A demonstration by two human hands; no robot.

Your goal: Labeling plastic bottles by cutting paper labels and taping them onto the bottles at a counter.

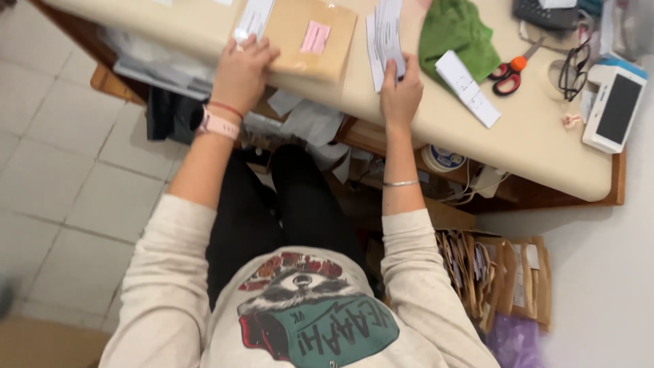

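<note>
My left hand (242, 71) rests flat on the near corner of a brown padded envelope (325, 56) that lies on the beige table (538, 140). A pink label (315, 36) and a white slip (254, 17) sit on the envelope. My right hand (400, 95) is at the table's near edge, with its fingers pinching the lower end of a long white printed paper (383, 34).
Right of the paper lie a green cloth (455, 31), a folded white slip (466, 87), red-handled scissors (509, 73), black glasses (573, 68) and a white device with a dark screen (615, 105). Brown paper bags (501, 279) stand on the floor below. A tape roll (444, 158) sits on the shelf under the table.
</note>
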